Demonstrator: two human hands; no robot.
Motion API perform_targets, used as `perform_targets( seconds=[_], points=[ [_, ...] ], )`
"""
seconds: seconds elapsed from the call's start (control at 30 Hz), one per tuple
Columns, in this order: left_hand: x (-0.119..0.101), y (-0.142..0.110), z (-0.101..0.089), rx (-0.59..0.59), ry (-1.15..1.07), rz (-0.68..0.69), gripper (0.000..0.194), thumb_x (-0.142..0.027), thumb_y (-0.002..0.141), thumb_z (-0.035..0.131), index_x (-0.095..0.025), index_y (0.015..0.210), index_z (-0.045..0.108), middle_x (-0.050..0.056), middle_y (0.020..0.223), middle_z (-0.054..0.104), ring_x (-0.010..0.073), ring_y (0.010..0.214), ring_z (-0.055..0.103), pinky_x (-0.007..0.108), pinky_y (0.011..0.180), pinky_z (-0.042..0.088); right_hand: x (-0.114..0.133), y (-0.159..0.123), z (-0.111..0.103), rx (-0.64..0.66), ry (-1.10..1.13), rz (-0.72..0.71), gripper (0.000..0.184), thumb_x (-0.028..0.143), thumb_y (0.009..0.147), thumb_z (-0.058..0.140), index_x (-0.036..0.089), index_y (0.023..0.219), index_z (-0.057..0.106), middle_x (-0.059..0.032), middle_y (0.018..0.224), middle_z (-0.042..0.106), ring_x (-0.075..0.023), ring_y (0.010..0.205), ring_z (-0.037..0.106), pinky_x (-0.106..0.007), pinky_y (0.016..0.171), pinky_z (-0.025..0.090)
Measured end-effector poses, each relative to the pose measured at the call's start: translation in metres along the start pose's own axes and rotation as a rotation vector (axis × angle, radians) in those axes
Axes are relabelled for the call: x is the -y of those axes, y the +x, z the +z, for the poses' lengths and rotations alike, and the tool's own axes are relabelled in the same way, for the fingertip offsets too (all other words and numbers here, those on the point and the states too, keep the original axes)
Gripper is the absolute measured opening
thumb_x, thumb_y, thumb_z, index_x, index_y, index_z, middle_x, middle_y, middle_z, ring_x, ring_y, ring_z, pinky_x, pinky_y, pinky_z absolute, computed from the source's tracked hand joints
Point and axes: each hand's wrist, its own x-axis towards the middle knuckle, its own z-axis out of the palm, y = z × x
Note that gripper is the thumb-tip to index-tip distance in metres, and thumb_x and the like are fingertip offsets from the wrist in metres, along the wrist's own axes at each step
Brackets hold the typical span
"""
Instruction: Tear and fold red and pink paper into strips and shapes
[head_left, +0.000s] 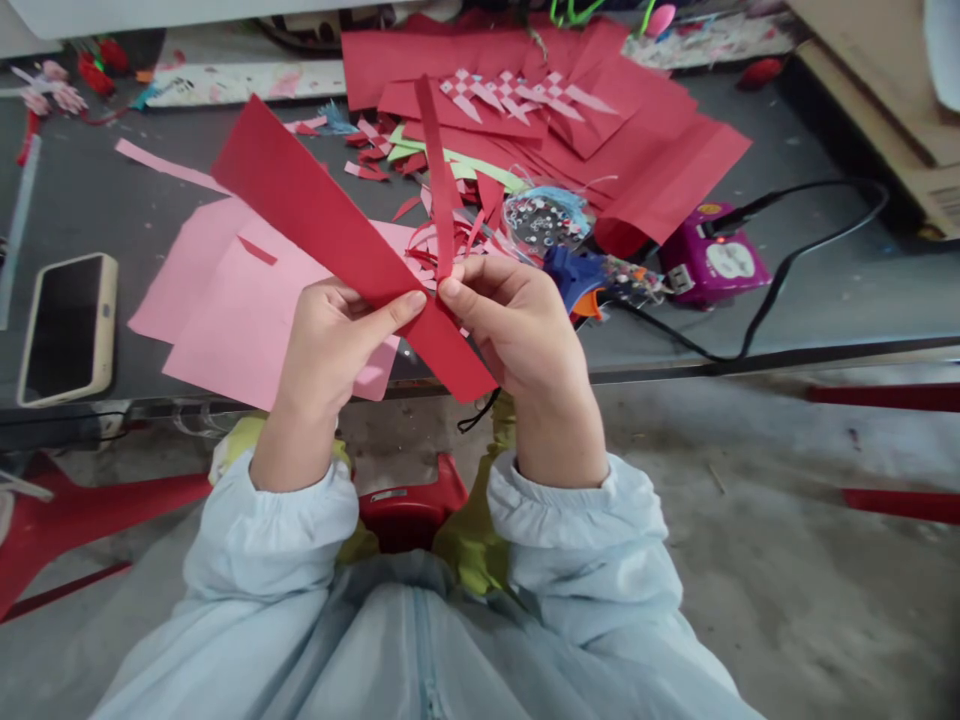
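My left hand point(337, 335) is closed on a wide red paper strip point(322, 215), thumb on top near its middle. The strip slants from upper left down toward my right wrist. Between the thumb and fingers of my right hand point(517, 320) is pinched a narrow red paper strip point(439, 170) that stands up and away from me. Both hands meet above the table's front edge, fingertips almost touching. Beneath and left of them lie pink paper sheets point(232, 310). Past my hands are red and pink paper scraps point(371, 150) and woven red-and-pink paper pieces point(506, 90).
A phone point(67, 325) lies at the left. To the right are a blue glue gun point(574, 275), a purple power box point(712, 255) and its looping black cable point(787, 265). Red paper sheets point(645, 150) spread across the back. A cardboard box point(885, 90) stands at far right.
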Motion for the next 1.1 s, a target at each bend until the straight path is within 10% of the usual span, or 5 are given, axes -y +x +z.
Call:
perform_targets(
  seconds=[1.1],
  points=[
    [0.0016, 0.0022, -0.0036, -0.031, 0.082, 0.005, 0.020, -0.034, 0.067, 0.090, -0.021, 0.078, 0.078, 0.002, 0.084, 0.079, 0.0190, 0.081, 0.074, 0.030, 0.074, 0.061, 0.0055, 0.0006, -0.0047, 0.143, -0.107, 0.123, 0.041, 0.052, 0.065, 0.089, 0.019, 0.074, 0.067, 0.0035, 0.069, 0.063, -0.0072, 0.061, 0.055, -0.021, 0.058, 0.050]
  ],
)
